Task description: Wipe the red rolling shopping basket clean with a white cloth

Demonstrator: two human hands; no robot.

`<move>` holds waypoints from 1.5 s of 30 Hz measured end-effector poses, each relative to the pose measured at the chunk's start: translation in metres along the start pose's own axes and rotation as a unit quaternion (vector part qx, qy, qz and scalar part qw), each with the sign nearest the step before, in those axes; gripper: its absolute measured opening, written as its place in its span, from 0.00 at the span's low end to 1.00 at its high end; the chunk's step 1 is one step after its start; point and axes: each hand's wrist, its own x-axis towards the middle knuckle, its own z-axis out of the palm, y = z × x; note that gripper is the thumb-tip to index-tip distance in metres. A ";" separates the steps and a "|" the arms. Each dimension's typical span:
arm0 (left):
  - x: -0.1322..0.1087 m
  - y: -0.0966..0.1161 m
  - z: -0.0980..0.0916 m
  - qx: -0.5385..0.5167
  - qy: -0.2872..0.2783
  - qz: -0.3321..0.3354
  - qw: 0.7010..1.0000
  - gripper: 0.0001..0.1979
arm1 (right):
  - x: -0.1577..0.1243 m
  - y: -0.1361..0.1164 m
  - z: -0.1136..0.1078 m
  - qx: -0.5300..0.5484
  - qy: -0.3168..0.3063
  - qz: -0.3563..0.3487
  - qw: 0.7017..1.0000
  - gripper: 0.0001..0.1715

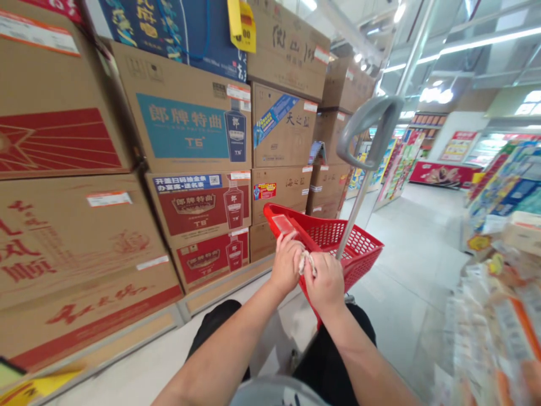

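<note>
Nearest, at the bottom edge: dark trousers [220, 327] and two bare forearms reaching forward over the pale floor [406, 270]. Left hand [286, 264] and right hand [325, 283] side by side, almost touching, at the near corner of a red shopping basket [359, 248]. Between them a small crumpled whitish wad [305, 263], right above the basket's near rim. Left grip curled shut against one side of the wad, right grip clenched on the other side; the wad's material impossible to tell. Rising tilted out of the basket: a metal pole [353, 217] topped by a grey loop handle [369, 129]. To the left, just beside the basket, stacked brown liquor cartons [198, 135] with red and blue printed labels, standing on a low shelf base [224, 287]. At the far right edge: blurred packaged goods [499, 316]. Farther down the aisle: colourful displays [439, 172] under ceiling lights [435, 93].
</note>
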 end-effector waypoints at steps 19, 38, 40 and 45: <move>0.017 0.000 0.010 0.006 -0.093 0.021 0.995 0.17 | -0.005 0.031 -0.010 0.092 -0.028 -0.029 0.995 0.10; 0.015 -0.007 0.017 0.002 -0.065 0.017 0.998 0.16 | 0.014 0.021 0.000 -0.010 -0.077 0.053 0.996 0.09; 0.015 -0.011 0.014 0.004 -0.055 0.020 0.998 0.16 | 0.013 0.014 0.006 -0.004 -0.054 0.052 0.997 0.09; 0.010 -0.020 -0.002 -0.007 -0.037 0.022 0.999 0.18 | -0.011 0.001 0.016 0.078 0.073 -0.042 0.993 0.15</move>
